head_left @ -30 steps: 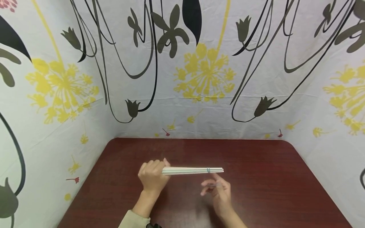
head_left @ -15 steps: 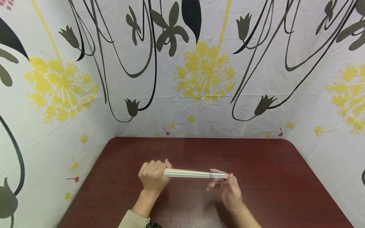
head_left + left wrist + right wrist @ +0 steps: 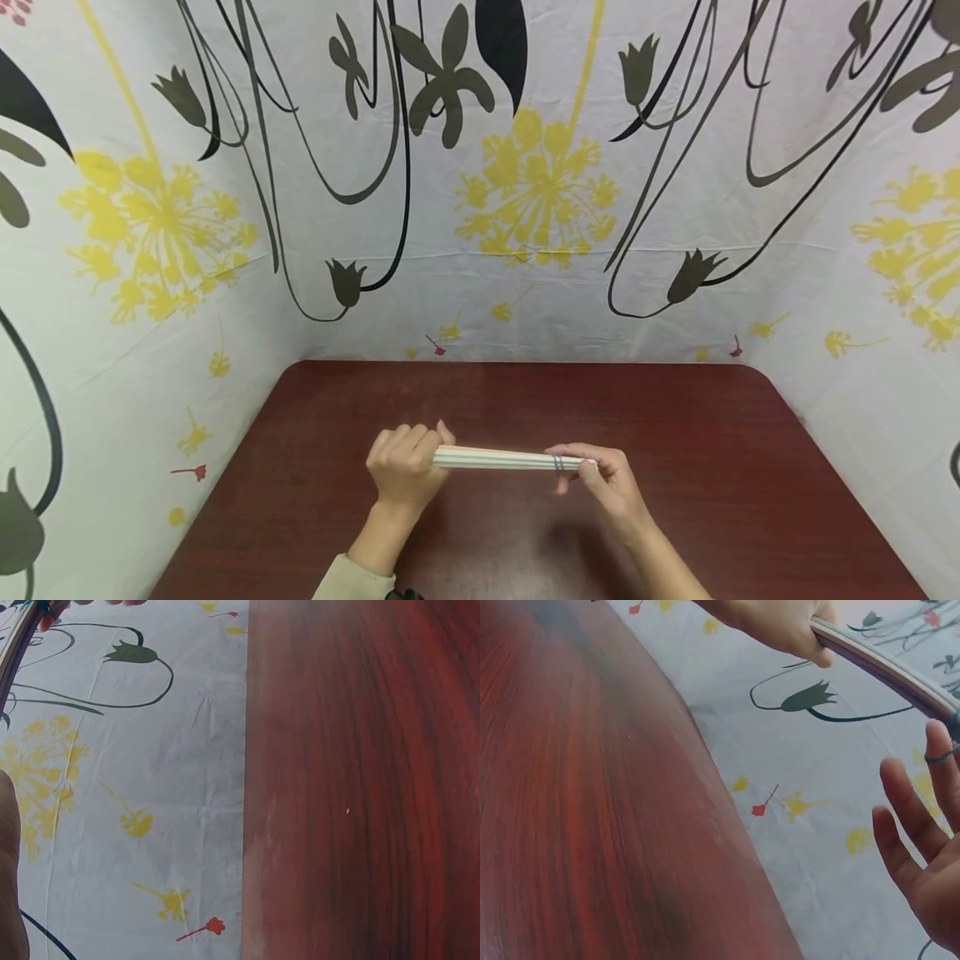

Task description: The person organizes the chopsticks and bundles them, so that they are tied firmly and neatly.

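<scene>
Pale sticks above the worktop.
My left hand clamps fingers round their nine-o'clock end; my right hand pinches at three.

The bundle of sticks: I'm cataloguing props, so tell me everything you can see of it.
The bundle of sticks is pale and straight, perhaps wooden, with a bluish band wound round it near one end. It is held off the table, crosswise in the head view, the left hand gripping its other end, the right hand touching the banded end.
</scene>
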Available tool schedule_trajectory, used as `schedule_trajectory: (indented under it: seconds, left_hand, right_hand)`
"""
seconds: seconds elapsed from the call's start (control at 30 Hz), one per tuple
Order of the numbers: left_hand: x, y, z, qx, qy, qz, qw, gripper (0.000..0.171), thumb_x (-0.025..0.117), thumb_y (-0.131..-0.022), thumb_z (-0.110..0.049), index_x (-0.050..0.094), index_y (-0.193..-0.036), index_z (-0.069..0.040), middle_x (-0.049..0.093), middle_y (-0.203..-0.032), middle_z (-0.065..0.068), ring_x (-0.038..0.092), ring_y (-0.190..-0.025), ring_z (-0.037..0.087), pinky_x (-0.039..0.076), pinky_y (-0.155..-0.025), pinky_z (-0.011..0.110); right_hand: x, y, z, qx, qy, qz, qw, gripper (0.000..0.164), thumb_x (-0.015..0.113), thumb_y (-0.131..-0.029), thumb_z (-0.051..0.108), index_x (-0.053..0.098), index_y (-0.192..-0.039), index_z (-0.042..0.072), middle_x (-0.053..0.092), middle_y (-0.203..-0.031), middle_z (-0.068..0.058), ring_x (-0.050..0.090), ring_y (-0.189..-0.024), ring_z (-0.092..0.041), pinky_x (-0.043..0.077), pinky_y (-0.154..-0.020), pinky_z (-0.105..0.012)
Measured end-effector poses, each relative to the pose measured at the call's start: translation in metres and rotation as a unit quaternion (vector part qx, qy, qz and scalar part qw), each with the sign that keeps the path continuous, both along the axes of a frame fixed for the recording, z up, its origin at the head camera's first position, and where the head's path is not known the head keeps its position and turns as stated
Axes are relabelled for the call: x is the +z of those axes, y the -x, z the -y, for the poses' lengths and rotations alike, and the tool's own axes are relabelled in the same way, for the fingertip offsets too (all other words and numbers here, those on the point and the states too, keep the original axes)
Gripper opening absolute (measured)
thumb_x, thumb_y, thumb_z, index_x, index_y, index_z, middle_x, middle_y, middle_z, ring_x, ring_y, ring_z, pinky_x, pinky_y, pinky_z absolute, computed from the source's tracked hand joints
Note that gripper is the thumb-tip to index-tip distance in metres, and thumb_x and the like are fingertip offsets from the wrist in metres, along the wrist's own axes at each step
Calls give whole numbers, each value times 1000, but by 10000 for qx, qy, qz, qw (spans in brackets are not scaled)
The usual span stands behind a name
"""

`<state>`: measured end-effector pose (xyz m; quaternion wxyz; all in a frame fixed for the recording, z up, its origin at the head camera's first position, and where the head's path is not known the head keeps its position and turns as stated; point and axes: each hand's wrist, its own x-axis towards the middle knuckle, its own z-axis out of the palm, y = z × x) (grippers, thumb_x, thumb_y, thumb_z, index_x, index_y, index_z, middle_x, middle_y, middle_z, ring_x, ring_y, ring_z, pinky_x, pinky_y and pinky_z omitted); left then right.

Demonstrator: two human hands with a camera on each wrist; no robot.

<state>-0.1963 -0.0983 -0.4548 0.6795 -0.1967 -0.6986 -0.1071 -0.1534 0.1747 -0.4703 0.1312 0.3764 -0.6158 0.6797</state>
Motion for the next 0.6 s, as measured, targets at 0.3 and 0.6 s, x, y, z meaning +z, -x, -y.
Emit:
schedule_trajectory:
  seconds: [0.3,0.6]
  left_hand:
    - [-11,1,-1,-39,-1,275,9996,45,53,-86,-15,27,-49,-17,26,-46,-5,20,-39,12,18,-41,25]
    - [-12,1,2,83,34,446,9990,43,54,-85,-16,29,-49,-17,28,-46,-5,22,-38,13,19,-40,25]
  right_hand:
    - [4,-5,5,-569,-210,1328,9893,13,56,-92,-10,68,-96,-5,68,-70,-6,69,-62,-20,57,-63,-33]
    - [2,-5,7,339,961,1501,9834,26,53,-90,-18,58,-109,-2,69,-93,-1,72,-78,-13,60,-64,-35]
